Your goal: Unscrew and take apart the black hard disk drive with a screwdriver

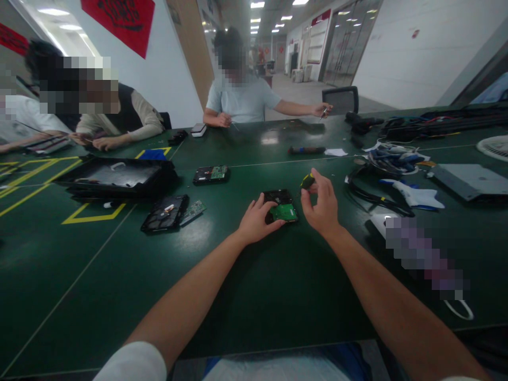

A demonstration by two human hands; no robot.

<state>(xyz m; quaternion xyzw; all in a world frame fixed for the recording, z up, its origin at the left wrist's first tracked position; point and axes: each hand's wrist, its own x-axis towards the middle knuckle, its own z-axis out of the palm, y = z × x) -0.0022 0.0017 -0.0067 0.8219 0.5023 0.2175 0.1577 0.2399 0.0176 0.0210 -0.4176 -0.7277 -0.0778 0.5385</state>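
Green table (278,296), across the frame. Left hand (256,219), centre, thumb and fingers spread. Right hand (322,205), right of centre, fingertips pinching. Hard drive (279,196), centre, touching left hand, circuit board (286,213) up. Yellow-and-black screwdriver (307,181), in right pinch. Likely risks: drive skidding from light bracing; board scratched by slipping tip.

A green table (254,296) (glossy) carries hard drives (286,212), a black tray (115,193), apparently cables (397,157).
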